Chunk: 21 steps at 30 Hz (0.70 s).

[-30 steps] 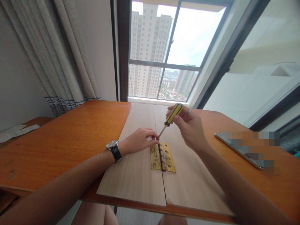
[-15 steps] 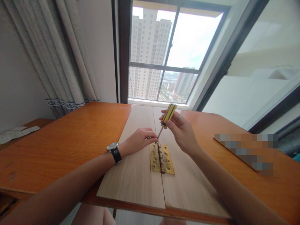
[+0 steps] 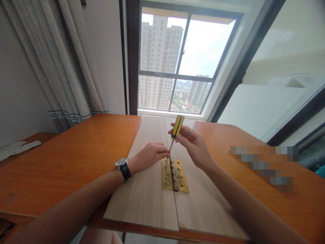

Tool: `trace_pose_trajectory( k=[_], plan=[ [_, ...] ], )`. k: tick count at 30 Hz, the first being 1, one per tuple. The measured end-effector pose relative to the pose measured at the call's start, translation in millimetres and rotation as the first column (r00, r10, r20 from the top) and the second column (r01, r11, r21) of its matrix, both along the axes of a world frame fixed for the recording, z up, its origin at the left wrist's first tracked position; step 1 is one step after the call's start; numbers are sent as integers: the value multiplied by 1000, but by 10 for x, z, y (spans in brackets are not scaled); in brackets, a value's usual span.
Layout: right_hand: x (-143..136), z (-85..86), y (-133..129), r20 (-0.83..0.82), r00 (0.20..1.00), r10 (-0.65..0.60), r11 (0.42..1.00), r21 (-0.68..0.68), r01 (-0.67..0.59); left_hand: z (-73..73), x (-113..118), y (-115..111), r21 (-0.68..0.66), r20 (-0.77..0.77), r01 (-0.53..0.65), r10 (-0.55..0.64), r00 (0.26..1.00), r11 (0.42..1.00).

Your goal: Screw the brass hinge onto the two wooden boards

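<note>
My right hand (image 3: 194, 145) holds a screwdriver (image 3: 177, 128) by its yellow and black handle, fingers and thumb around it. The shaft slants down to the left, to the top end of a brass hinge (image 3: 183, 179). My left hand (image 3: 152, 153), with a watch at the wrist, pinches at the shaft's lower end. A small screw (image 3: 167, 160) seems to stand under these fingertips at the hinge's top left; its exact seat is hard to make out. The hinge lies unfolded across the seam between two pale wood boards (image 3: 142, 200), one leaf on each.
Under the boards is an orange-brown wooden table (image 3: 83, 159). A blurred-out flat thing (image 3: 264, 167) lies at the right. Ahead is a window (image 3: 175, 76); a grey curtain (image 3: 63, 61) hangs at the left, near pale strips (image 3: 20, 148).
The screwdriver handle has shifted a little left and stands slightly more upright. My left hand keeps its pinch near the tip. The whole view has tilted slightly.
</note>
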State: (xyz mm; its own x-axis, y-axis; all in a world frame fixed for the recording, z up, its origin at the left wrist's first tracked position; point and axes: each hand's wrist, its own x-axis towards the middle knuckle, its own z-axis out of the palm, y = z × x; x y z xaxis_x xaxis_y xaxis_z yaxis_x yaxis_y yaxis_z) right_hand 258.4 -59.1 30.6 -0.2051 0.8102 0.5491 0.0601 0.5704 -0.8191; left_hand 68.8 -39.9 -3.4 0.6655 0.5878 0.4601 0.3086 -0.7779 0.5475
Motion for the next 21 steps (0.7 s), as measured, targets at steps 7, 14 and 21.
trace_pose_trajectory(
  k=[7,14,21],
  plan=[
    [-29,-9,42,-31,998,-45,998,35,46,1,2,-21,-11,-30,-29,28,999,1000],
    [-22,-38,19,50,988,-148,989,2,148,-1,-1,-14,-43,-6,25,-25,1000,999],
    [-33,-42,17,29,997,-78,997,18,77,-4,-5,-12,-88,8,29,-28,1000,996]
  ],
)
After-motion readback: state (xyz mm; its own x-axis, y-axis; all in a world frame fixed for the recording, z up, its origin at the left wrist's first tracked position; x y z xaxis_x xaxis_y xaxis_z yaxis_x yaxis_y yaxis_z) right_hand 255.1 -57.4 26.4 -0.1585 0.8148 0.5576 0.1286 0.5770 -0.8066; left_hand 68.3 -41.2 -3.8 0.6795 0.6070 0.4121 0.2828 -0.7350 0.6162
